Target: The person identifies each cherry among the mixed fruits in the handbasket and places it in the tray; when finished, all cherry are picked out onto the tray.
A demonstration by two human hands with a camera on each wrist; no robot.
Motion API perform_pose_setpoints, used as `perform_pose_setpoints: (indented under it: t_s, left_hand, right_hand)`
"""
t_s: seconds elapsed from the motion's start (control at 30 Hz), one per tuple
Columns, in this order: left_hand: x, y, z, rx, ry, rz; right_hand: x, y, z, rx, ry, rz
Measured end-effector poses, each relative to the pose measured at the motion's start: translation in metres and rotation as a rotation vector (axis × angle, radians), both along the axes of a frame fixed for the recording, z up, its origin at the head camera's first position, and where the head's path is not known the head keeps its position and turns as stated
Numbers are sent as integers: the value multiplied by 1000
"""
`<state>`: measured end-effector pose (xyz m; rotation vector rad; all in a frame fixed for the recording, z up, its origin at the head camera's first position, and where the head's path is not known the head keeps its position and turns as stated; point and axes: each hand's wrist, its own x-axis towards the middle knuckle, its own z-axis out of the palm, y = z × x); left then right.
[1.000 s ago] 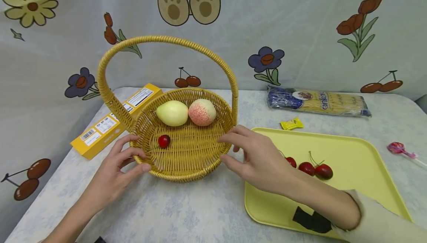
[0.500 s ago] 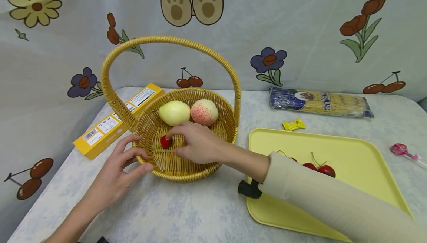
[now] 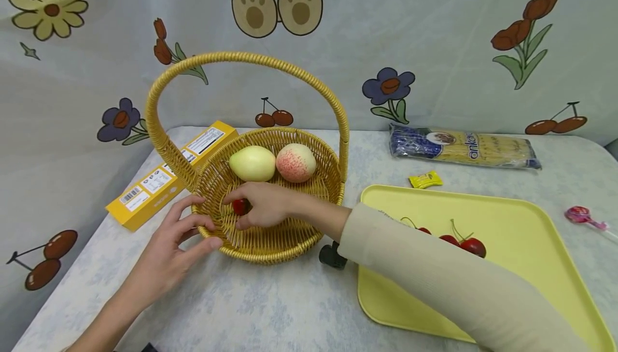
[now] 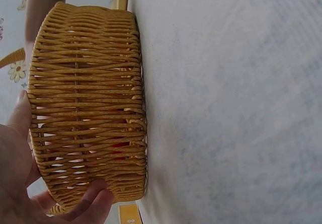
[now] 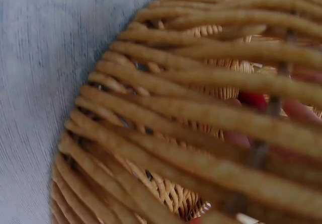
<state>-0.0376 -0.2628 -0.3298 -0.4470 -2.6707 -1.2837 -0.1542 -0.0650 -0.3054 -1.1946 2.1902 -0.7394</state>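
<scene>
A woven basket [image 3: 270, 255] with a tall arched handle stands on the table. My left hand [image 3: 169, 253] grips its near left rim; in the left wrist view the fingers [image 4: 93, 201] lie against the outer wall. Inside the basket, my right hand [image 3: 267, 204] has its index finger and thumb curled round a red cherry [image 3: 240, 207]. Through the weave in the right wrist view, part of the cherry [image 5: 253, 99] shows beside the fingers. A pale yellow pear-shaped fruit [image 3: 252, 163] and a pink-speckled peach [image 3: 295, 163] lie at the basket's back.
On the right, a yellow tray [image 3: 521, 287] holds several stemmed cherries [image 3: 472, 247], partly covered by the right sleeve [image 3: 434, 271]. Behind it lie a yellow-wrapped candy [image 3: 426, 180] and a pasta pack [image 3: 463, 147]. A lollipop [image 3: 578, 214] is far right; a yellow box [image 3: 169, 177] sits behind the basket.
My right hand has moved left from the basket's right rim to the cherry inside, and its fingers have come round it. My left hand stays on the rim.
</scene>
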Motion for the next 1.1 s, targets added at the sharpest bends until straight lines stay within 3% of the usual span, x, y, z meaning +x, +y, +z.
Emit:
perform_pose_setpoints:
  t_s: [0.2,0.47,0.73,1.1]
  left_hand:
    - [0,0,-1,-3,-7,5]
    - [0,-1,0,-9,-13,12]
    - [0,0,2,-7,-32,5]
    - [0,0,-1,2,-12,-4]
  right_hand:
    - [-2,0,-2,27,-43,14]
    - [-1,1,-3,-39,-50,-8]
    - [-3,11,3,-99,-142,-108]
    - [-2,35,13,-177,-99,-215]
